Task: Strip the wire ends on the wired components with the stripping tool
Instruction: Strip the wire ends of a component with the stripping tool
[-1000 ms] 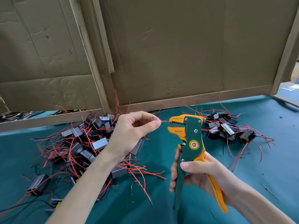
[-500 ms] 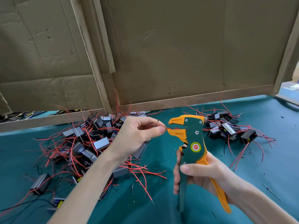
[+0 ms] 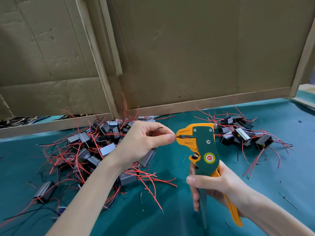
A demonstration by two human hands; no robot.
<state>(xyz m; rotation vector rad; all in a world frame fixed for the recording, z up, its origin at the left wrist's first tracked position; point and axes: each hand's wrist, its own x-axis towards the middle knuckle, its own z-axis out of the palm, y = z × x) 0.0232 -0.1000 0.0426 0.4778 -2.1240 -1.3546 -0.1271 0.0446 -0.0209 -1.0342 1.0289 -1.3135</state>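
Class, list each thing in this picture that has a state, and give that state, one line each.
Stripper, upright, handles apart.
Right hand, grips the stripper's handles.
Left hand, pinches a red wire.
Red wire, end in the stripper's mouth.
Components, loose in two piles on the mat.

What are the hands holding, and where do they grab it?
The right hand grips the stripping tool by its handles. The left hand pinches a red wire near its end, which sits in the tool's mouth.
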